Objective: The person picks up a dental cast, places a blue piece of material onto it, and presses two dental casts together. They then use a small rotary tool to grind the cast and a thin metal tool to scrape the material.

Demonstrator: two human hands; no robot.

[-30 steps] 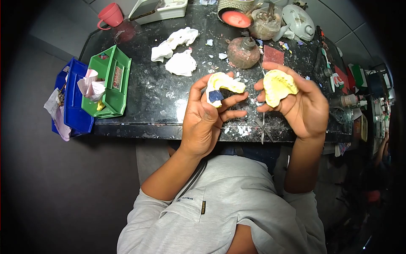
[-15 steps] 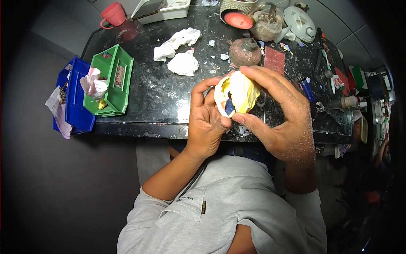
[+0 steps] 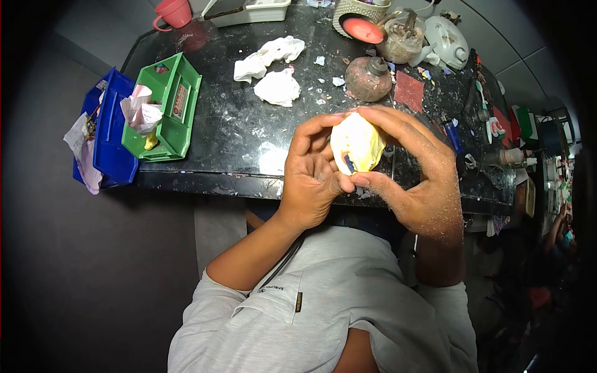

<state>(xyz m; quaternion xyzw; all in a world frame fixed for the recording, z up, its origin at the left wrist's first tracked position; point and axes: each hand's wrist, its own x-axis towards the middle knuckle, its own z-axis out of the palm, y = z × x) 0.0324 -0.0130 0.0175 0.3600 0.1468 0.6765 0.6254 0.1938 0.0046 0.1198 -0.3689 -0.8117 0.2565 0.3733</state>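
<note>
Between both hands is a pale yellow plaster dental cast (image 3: 365, 144), held upright over the table's front edge. A narrow gap on its left side shows something dark blue and a reddish bit inside; the rest of the interior is hidden. My left hand (image 3: 311, 180) grips the left side, fingertips at the top and thumb at the bottom. From the right, my right hand (image 3: 429, 180) curls round it, its fingers over the top and thumb against the lower edge. White dust covers the back of my right hand and wrist.
On the black table (image 3: 217, 124) lie crumpled white cloths (image 3: 277, 87), a dusty round pot (image 3: 368, 79) and red sandpaper (image 3: 408, 91). Green (image 3: 180, 118) and blue bins (image 3: 115, 130) hold papers at left. A pink mug (image 3: 174, 13) stands behind; tools and a denture (image 3: 495, 127) lie right.
The cast has turned in my hands, so its wide opening now shows as a narrow slit. Both hands have shifted slightly right; the view has tilted a little.
</note>
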